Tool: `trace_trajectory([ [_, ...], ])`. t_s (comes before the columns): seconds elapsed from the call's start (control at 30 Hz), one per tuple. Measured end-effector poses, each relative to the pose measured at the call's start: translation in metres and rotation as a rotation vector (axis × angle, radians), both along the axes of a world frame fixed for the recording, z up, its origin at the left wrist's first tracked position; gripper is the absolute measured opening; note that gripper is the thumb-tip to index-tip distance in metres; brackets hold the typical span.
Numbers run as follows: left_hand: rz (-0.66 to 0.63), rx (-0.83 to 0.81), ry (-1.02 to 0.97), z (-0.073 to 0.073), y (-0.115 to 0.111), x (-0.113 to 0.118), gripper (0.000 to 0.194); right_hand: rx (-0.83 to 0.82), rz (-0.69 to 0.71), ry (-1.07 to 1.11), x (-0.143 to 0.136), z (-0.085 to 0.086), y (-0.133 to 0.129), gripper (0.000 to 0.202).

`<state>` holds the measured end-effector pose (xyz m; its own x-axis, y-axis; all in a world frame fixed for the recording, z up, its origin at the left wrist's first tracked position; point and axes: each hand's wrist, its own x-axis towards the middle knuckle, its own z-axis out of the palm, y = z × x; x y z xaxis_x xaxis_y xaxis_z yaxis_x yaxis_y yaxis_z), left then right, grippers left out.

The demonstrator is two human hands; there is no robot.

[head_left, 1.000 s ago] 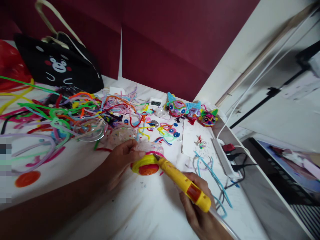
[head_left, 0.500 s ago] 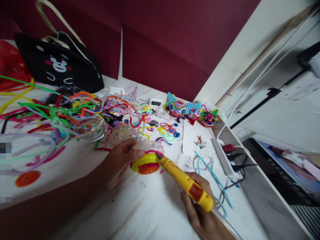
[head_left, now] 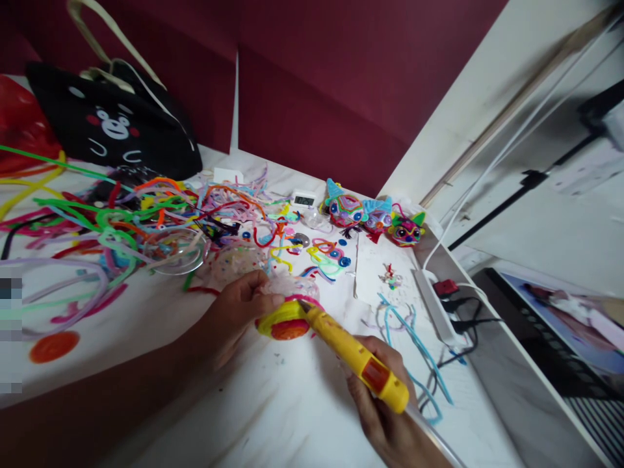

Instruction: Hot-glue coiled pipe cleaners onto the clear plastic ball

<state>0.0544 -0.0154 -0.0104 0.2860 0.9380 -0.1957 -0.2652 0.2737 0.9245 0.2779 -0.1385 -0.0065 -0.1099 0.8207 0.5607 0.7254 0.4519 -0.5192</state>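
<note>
Low in the middle of the head view, my left hand (head_left: 244, 302) pinches a clear plastic ball (head_left: 292, 286) from its left side. Yellow, red and orange pipe cleaners (head_left: 287, 325) coil on the ball's near face, with a pink line along their upper edge. My right hand (head_left: 385, 403) is wrapped round a yellow hot glue gun (head_left: 351, 344), and a clear glue stick (head_left: 433, 435) sticks out of its rear. The glue gun's dark nozzle touches or nearly touches the yellow coil near the pink line. My left fingers partly hide the ball.
Tangled pipe cleaners (head_left: 121, 221) spread across the left, around a clear dish (head_left: 180, 252). Finished pipe-cleaner heads (head_left: 345, 209) stand at the back beside a small digital clock (head_left: 305, 199). A power strip (head_left: 439, 312) lies along the right edge, and a black bag (head_left: 117, 130) sits back left.
The glue gun's nozzle has shifted slightly left along the ball's upper edge, and my right hand has moved left with it. My left hand stays almost still on the ball.
</note>
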Motion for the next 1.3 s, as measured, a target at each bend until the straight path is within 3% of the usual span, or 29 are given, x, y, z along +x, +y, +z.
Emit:
trace_trajectory([
  [0.5,0.018,-0.014,-0.028,0.0064,-0.0024,0.0005,0.043,0.022,0.021,-0.027,-0.0007,0.0031,0.0007,0.021],
  [0.77,0.023,-0.010,-0.008,0.0055,-0.0014,-0.0012,0.041,0.029,-0.041,0.019,-0.0024,0.0014,0.0007,0.016],
  [1.3,0.043,0.023,-0.002,0.0038,-0.0006,-0.0001,0.042,-0.035,-0.027,-0.001,0.0008,-0.0028,-0.0022,0.021],
])
